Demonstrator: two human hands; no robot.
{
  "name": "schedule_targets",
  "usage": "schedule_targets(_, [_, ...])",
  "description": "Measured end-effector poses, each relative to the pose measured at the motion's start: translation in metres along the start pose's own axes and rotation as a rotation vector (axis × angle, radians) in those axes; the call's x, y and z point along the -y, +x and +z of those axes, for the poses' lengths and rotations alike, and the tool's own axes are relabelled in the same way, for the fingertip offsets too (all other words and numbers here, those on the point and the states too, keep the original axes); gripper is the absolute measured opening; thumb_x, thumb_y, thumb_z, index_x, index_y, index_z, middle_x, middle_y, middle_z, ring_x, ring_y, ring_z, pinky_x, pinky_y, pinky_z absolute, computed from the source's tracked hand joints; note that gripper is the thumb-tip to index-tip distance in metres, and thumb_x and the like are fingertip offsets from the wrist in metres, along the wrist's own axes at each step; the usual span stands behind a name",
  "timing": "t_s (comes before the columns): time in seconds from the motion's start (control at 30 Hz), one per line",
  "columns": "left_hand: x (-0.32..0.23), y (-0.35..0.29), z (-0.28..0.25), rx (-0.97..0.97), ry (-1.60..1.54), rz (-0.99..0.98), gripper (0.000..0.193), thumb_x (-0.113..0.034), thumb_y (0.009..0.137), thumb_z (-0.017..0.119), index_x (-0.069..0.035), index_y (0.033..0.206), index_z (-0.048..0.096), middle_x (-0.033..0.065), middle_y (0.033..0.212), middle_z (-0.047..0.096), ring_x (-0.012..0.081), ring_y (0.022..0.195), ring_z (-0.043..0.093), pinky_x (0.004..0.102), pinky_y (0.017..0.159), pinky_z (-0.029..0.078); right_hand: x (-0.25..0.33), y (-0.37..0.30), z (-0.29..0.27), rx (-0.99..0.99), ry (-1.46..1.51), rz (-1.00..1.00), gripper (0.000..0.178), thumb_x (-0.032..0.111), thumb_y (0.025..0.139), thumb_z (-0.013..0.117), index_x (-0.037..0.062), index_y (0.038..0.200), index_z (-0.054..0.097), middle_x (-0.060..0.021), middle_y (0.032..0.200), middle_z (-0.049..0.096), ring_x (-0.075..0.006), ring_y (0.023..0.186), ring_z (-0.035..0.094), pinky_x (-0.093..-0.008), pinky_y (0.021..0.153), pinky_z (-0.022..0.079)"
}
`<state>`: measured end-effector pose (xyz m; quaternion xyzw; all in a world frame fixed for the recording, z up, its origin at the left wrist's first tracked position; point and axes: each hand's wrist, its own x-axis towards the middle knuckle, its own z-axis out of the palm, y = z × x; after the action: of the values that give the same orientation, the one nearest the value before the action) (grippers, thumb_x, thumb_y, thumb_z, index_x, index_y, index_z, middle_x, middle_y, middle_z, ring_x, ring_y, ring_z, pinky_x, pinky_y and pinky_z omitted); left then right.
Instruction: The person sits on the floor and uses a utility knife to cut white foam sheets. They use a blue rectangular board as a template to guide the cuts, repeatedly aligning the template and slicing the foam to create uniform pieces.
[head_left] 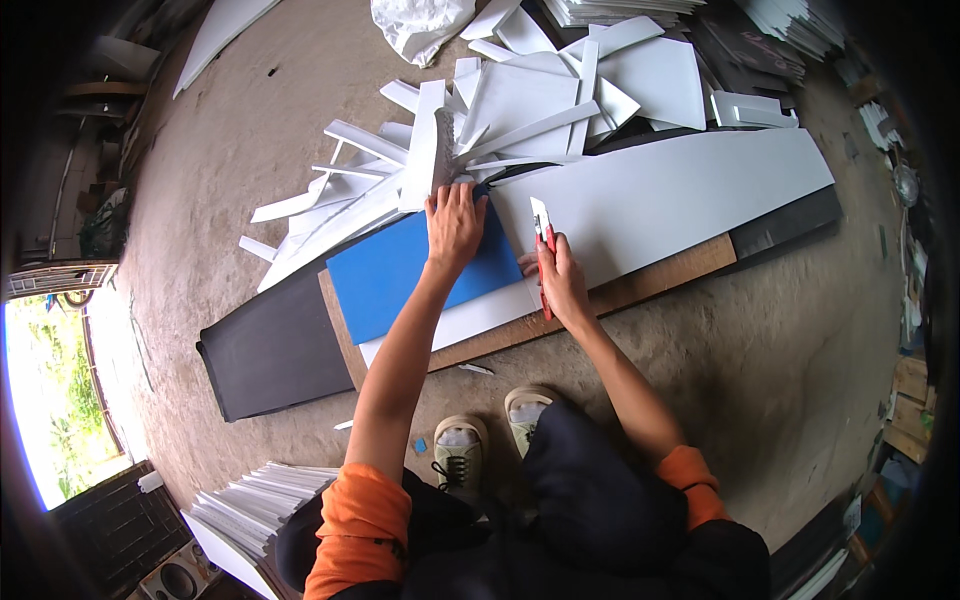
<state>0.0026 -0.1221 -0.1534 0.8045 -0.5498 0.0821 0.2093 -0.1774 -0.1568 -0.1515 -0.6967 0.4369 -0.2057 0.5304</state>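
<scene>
My left hand [455, 228] lies on a blue rectangular sheet [385, 280], its fingers stretched towards the far edge, pressing rather than gripping. Under the blue sheet is a long white sheet [670, 190] that reaches off to the right. My right hand [563, 282] is closed round a red utility knife [547, 250], just right of the blue sheet. The knife's blade points away from me, over the white sheet. Beneath the sheets lies a brown board [690, 262] on a longer black mat [275, 355].
White offcuts [525, 100] are heaped beyond the mat, near a white plastic bag [422, 25]. A stack of white sheets [255, 505] stands at the lower left. My shoes [460, 445] are on the concrete floor [720, 390] close to the board. A bright doorway [60, 390] is at far left.
</scene>
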Motion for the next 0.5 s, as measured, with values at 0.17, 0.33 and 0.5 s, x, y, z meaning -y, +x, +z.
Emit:
schedule_targets(0.17, [-0.001, 0.002, 0.006, 0.014, -0.074, -0.038, 0.024, -0.021, 0.084, 0.049, -0.004, 0.101, 0.050, 0.0124, 0.092, 0.054, 0.0293, 0.089, 0.049, 0.0404, 0.079, 0.036, -0.003, 0.000, 0.000, -0.014, 0.086, 0.002, 0.023, 0.026, 0.091, 0.042, 0.0031, 0.088, 0.041, -0.0167, 0.063, 0.054, -0.0336, 0.058, 0.057, -0.0407, 0.049, 0.040])
schedule_targets(0.33, [0.002, 0.002, 0.011, -0.031, -0.032, -0.053, 0.023, -0.019, 0.083, 0.048, -0.001, 0.097, 0.050, 0.0135, 0.088, 0.053, 0.0306, 0.085, 0.049, 0.0410, 0.075, 0.037, 0.006, -0.003, 0.001, 0.003, 0.099, -0.033, 0.021, 0.025, 0.091, 0.041, 0.0037, 0.089, 0.041, -0.0153, 0.063, 0.056, -0.0326, 0.058, 0.058, -0.0398, 0.048, 0.042])
schedule_targets(0.5, [-0.001, 0.002, 0.016, -0.090, 0.016, -0.049, 0.023, -0.019, 0.083, 0.048, 0.002, 0.094, 0.050, 0.0164, 0.089, 0.051, 0.0319, 0.085, 0.048, 0.0419, 0.074, 0.037, 0.002, -0.001, 0.001, -0.004, 0.033, -0.049, 0.020, 0.023, 0.091, 0.041, 0.0038, 0.089, 0.040, -0.0147, 0.064, 0.058, -0.0329, 0.059, 0.059, -0.0396, 0.049, 0.043])
